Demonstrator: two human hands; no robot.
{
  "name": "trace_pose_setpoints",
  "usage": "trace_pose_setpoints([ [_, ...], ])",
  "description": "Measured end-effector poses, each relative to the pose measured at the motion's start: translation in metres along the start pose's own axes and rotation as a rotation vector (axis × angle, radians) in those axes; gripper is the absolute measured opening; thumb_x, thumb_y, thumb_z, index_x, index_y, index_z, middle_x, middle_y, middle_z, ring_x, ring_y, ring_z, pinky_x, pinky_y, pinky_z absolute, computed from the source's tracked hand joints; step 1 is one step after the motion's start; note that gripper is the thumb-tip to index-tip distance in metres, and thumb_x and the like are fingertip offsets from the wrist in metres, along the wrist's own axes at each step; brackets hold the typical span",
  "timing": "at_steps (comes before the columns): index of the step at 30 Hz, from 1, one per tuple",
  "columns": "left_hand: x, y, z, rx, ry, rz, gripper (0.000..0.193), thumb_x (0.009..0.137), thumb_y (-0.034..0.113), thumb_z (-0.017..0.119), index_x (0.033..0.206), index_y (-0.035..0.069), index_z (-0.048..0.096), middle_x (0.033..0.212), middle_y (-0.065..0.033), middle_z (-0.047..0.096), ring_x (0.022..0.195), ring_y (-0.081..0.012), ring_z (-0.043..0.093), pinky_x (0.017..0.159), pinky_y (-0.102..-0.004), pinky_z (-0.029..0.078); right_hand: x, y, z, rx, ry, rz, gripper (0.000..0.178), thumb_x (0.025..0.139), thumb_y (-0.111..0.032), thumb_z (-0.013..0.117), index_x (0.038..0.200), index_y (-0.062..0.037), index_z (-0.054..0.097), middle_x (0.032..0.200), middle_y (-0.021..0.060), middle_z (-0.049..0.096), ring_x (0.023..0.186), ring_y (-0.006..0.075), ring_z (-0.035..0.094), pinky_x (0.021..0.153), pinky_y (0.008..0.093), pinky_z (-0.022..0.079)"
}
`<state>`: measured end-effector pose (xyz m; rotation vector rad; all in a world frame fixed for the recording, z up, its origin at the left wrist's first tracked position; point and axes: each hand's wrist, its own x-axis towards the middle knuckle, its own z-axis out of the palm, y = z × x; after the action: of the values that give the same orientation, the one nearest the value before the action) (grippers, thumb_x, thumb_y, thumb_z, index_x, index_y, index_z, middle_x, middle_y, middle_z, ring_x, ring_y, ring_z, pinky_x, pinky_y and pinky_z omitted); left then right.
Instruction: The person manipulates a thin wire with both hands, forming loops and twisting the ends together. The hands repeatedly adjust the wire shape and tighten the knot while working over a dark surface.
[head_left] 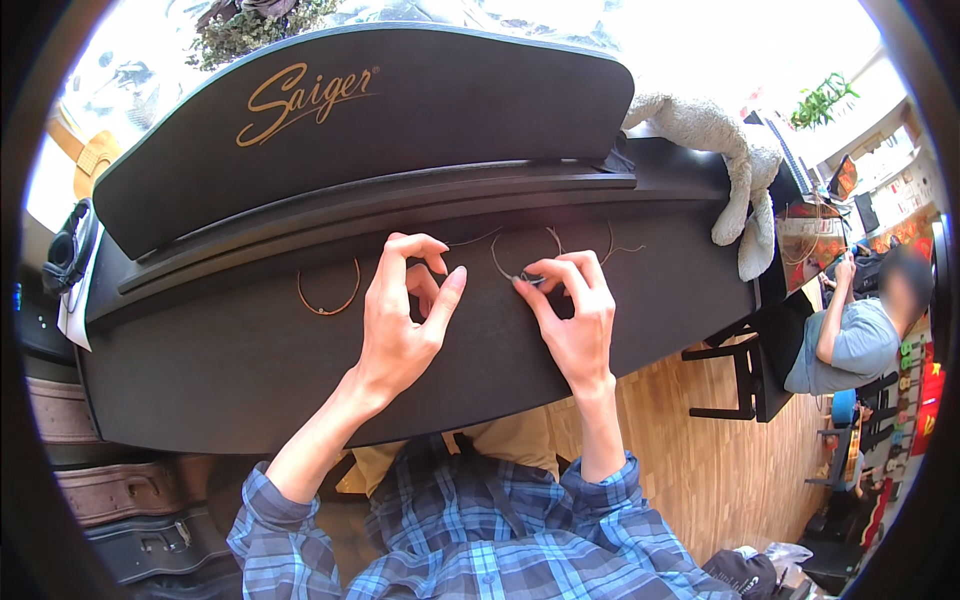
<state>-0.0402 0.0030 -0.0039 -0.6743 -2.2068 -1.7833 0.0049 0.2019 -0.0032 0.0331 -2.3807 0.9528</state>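
My left hand rests on the closed dark lid of a digital piano, with thumb and forefinger pinched on the end of a thin wire string. My right hand pinches a small coiled loop of wire string just right of the left hand. More thin curved strings lie behind my right fingers. A separate copper-coloured loop of string lies on the lid to the left of my left hand, untouched.
The dark music rest stands up behind the lid. A grey plush toy hangs over the piano's right end. Headphones sit at the far left. Another person sits at the right on the wooden floor. Instrument cases lie lower left.
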Motion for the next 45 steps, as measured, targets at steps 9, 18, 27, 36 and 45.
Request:
trace_pose_setpoints([
  [9,0.0,0.0,0.0,0.026,0.007,0.042,0.031,0.09,0.001,0.072,0.114,0.004,0.053,0.088,-0.0033,0.056,0.055,-0.008,0.051,0.053,-0.0245,0.042,0.0,0.0,-0.001,0.112,-0.005,-0.067,0.025,0.079,-0.002,0.081,0.102,-0.0062,0.071,0.104,0.0071,0.069,0.089,0.0212,0.068,0.073,0.0312,0.055],
  [18,-0.004,-0.002,0.003,0.08,-0.008,0.112,0.034,0.09,0.001,0.072,0.117,0.005,0.052,0.085,-0.0043,0.057,0.059,-0.0112,0.055,0.054,-0.0259,0.045,-0.042,-0.015,-0.013,-0.121,-0.168,-0.137,0.036,0.089,-0.008,0.071,0.124,-0.0094,0.067,0.133,0.0074,0.065,0.127,0.0251,0.06,0.109,0.0404,0.045],
  [27,-0.027,0.025,0.007,0.231,-0.045,0.38,0.038,0.083,-0.005,0.075,0.114,0.004,0.054,0.079,-0.0062,0.061,0.066,-0.0192,0.06,0.063,-0.0335,0.05,-0.105,-0.009,-0.007,-0.079,-0.009,-0.204,0.023,0.09,-0.004,0.067,0.11,-0.0117,0.072,0.123,0.0016,0.073,0.119,0.0163,0.067,0.102,0.036,0.046],
  [36,-0.184,0.079,0.019,-0.081,0.239,0.07,0.039,0.08,-0.01,0.074,0.104,0.004,0.047,0.087,-0.0094,0.058,0.078,-0.0173,0.054,0.07,-0.0308,0.046,-0.147,-0.005,-0.023,0.4,0.184,-0.18,0.014,0.091,0.004,0.064,0.1,-0.0053,0.066,0.103,0.0102,0.076,0.099,0.0242,0.072,0.092,0.0387,0.053],
  [45,-0.242,0.048,0.12,-1.27,-0.336,-0.895,0.051,0.109,0.047,0.039,0.135,0.005,0.051,0.13,-0.0084,0.06,0.115,-0.0204,0.06,0.099,-0.0376,0.047,-0.094,-0.06,-0.012,0.81,0.184,0.04,0.012,0.1,0.001,0.056,0.111,-0.0002,0.051,0.1,0.0131,0.068,0.073,0.0167,0.069,0.072,0.0298,0.055],
])
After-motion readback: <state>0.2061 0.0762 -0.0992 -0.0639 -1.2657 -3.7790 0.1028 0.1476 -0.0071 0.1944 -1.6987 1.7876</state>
